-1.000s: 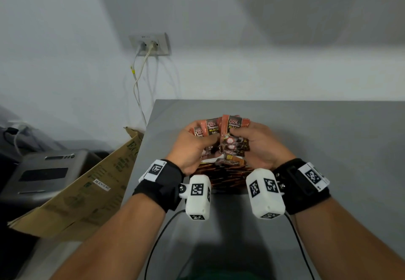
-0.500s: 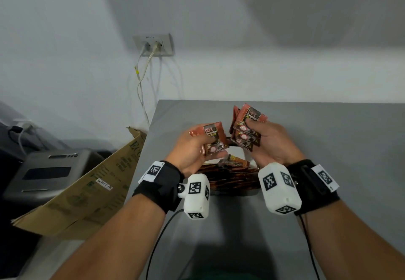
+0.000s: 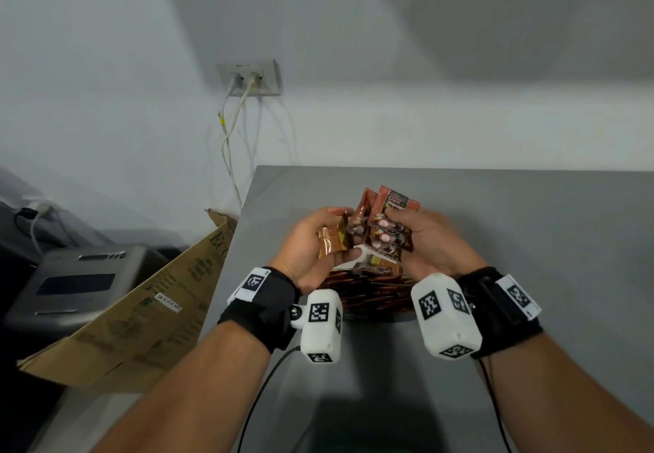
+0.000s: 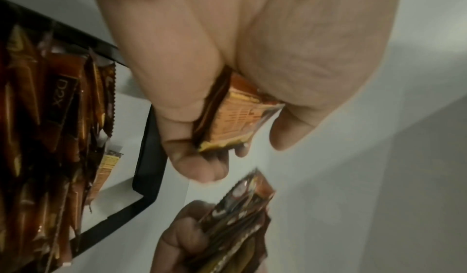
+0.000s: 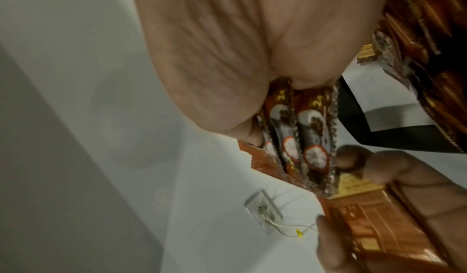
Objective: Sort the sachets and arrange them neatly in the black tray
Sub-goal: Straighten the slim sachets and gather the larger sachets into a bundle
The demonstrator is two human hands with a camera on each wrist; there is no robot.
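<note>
Brown sachets (image 3: 385,236) fanned above black tray (image 4: 149,153)

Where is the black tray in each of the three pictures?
Head: black tray mostly hidden below the hands, centre; only its sachet pile shows.
Left wrist: left side, rim framing the pile.
Right wrist: upper right, rim corner.
Shared landmark: wall socket, absent from the left wrist view.

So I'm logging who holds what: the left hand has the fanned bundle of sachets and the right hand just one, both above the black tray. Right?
Not quite; the hands are swapped. The right hand holds the fanned bundle of sachets, and the left hand grips a single sachet. The head view shows it. Both are above the black tray.
</note>
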